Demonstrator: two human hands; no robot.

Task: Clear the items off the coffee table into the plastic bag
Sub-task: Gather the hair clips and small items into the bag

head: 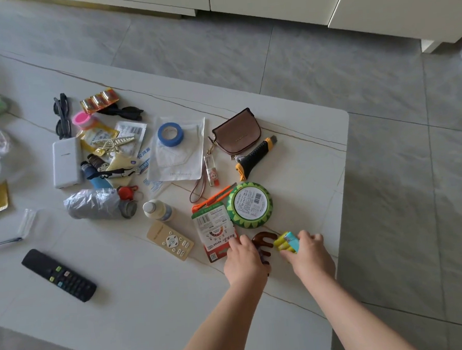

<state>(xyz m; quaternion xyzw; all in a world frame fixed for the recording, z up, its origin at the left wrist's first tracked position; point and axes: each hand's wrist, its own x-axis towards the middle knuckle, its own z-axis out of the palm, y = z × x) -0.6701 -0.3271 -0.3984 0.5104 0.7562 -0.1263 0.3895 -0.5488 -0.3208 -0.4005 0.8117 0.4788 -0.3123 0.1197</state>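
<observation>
Two remotes (59, 274) on table (156, 312); left hand (244, 262) around brown claw clip (264, 240), right hand (310, 253) gripping batteries (283, 245), lighter (292, 240).

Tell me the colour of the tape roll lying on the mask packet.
Blue tape roll, clearest in the head view.

The floor (326, 70) was large grey tiles with faint marbling and thin grout lines. Along the far side ran a low cream cabinet (282, 1), raised a little off the floor, perhaps a media unit. Soft daylight lay over everything, with a mild shadow beside the pale stone-look table (151, 312).
</observation>
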